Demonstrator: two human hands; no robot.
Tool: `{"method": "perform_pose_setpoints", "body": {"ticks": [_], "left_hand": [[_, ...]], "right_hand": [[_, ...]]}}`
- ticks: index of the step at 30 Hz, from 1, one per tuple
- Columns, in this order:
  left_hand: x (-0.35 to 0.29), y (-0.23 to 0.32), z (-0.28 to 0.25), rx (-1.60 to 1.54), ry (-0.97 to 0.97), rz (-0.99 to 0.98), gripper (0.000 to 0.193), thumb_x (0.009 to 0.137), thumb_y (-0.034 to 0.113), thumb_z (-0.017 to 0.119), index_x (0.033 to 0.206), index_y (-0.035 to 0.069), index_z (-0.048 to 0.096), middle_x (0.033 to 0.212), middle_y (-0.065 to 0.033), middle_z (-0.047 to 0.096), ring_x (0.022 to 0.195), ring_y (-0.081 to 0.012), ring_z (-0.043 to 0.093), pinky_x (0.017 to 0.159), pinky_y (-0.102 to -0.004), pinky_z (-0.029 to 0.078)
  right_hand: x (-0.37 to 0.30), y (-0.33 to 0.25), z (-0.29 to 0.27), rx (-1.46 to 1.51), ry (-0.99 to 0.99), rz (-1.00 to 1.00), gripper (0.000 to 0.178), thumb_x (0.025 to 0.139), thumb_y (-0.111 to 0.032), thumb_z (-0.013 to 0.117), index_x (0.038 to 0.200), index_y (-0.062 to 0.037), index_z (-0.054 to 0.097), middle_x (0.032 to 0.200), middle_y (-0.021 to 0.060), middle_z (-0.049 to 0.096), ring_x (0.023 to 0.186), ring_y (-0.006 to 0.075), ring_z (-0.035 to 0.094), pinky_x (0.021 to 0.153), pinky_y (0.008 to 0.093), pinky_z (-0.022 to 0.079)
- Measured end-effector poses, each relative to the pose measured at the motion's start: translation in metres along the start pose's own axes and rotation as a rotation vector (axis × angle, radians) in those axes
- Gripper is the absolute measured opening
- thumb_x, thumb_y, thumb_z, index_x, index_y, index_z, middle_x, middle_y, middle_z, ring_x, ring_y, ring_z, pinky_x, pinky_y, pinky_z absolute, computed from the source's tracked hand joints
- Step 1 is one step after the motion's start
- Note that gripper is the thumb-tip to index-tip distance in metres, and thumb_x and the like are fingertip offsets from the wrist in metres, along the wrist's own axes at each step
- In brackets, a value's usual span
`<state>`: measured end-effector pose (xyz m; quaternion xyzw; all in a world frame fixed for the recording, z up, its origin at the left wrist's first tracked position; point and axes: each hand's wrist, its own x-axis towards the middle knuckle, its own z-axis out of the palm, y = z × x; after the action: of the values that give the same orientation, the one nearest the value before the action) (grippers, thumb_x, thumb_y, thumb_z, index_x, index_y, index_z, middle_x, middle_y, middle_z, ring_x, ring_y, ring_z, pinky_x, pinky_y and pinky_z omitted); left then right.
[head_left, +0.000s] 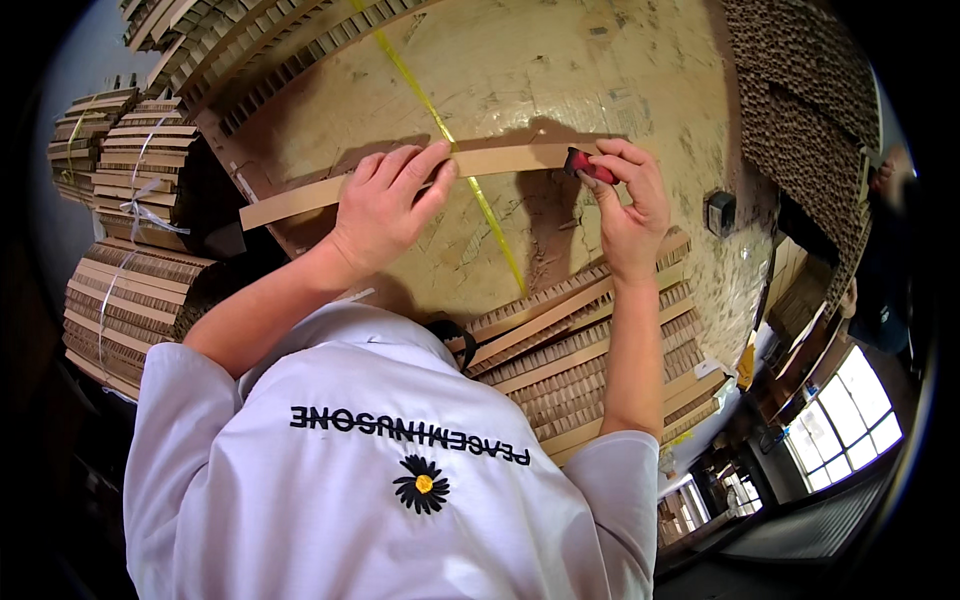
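A long, narrow cardboard strip (510, 160) lies crosswise over the tan worktop, slightly bowed in this view. My left hand (385, 205) is laid over its middle, fingers bent across the strip and thumb towards the near side. At the strip's right end, my right hand (632, 200) pinches a short red and black tool (590, 166) between thumb and fingers. The tool's black end touches or hovers just over the strip; its exact kind is not clear. A yellow strap (410, 82) runs across the worktop and passes under the strip near my left fingertips.
Stacked honeycomb cardboard strips (600, 345) lie close by my right forearm. Tied bundles (140, 290) stand at the left, with more strips (250, 50) at the far left. A small black box-like object (718, 213) sits to the right, before a tall cardboard stack (800, 110).
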<state>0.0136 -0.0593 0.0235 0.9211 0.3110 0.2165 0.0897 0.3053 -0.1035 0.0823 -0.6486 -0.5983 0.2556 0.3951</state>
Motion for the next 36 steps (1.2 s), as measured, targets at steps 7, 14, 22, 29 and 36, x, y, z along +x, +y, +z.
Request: {"method": "perform_pose_setpoints", "body": {"ticks": [7,14,22,29,36], "left_hand": [[-0.005,0.008,0.002,-0.064,0.070,-0.041,0.036,0.075,0.012,0.068,0.111,0.008,0.072,0.125,-0.0105,0.070,0.104,-0.0261,0.067,0.084,-0.0376,0.052],[-0.008,0.009,0.005,-0.076,0.096,-0.038,0.035,0.075,0.011,0.069,0.110,0.007,0.073,0.124,-0.0104,0.070,0.103,-0.0264,0.067,0.083,-0.0374,0.051],[-0.009,0.009,0.007,-0.067,0.100,-0.036,0.036,0.074,0.012,0.069,0.110,0.009,0.072,0.123,-0.0094,0.070,0.102,-0.0258,0.067,0.083,-0.0371,0.050],[-0.010,0.010,0.008,-0.064,0.087,-0.052,0.038,0.075,0.012,0.069,0.112,0.010,0.072,0.124,-0.0073,0.070,0.103,-0.0258,0.067,0.085,-0.0367,0.050],[-0.005,0.012,-0.004,-0.132,-0.002,-0.097,0.038,0.078,0.010,0.069,0.115,0.008,0.073,0.124,-0.0101,0.069,0.107,-0.0287,0.066,0.087,-0.0391,0.052]], "right_hand": [[0.011,0.007,0.000,0.019,-0.220,0.017,0.022,0.081,0.008,0.077,0.101,-0.0018,0.074,0.111,0.0119,0.075,0.100,0.0231,0.072,0.087,0.0319,0.057],[0.014,0.005,0.002,-0.097,-0.280,-0.132,0.021,0.078,0.002,0.081,0.097,-0.0034,0.074,0.104,0.0099,0.077,0.100,0.0283,0.072,0.089,0.0370,0.058],[0.014,0.004,0.005,-0.145,-0.279,-0.148,0.022,0.078,0.002,0.081,0.098,-0.0046,0.074,0.105,0.0081,0.077,0.099,0.0283,0.072,0.088,0.0368,0.058],[0.021,0.002,0.004,-0.262,-0.247,-0.259,0.023,0.075,-0.005,0.084,0.096,-0.0103,0.075,0.096,0.0031,0.072,0.089,0.0232,0.068,0.075,0.0351,0.052],[0.017,0.011,0.001,-0.339,-0.258,-0.279,0.022,0.074,-0.012,0.086,0.093,-0.0183,0.076,0.082,-0.0033,0.061,0.078,0.0180,0.058,0.074,0.0334,0.036]]}}
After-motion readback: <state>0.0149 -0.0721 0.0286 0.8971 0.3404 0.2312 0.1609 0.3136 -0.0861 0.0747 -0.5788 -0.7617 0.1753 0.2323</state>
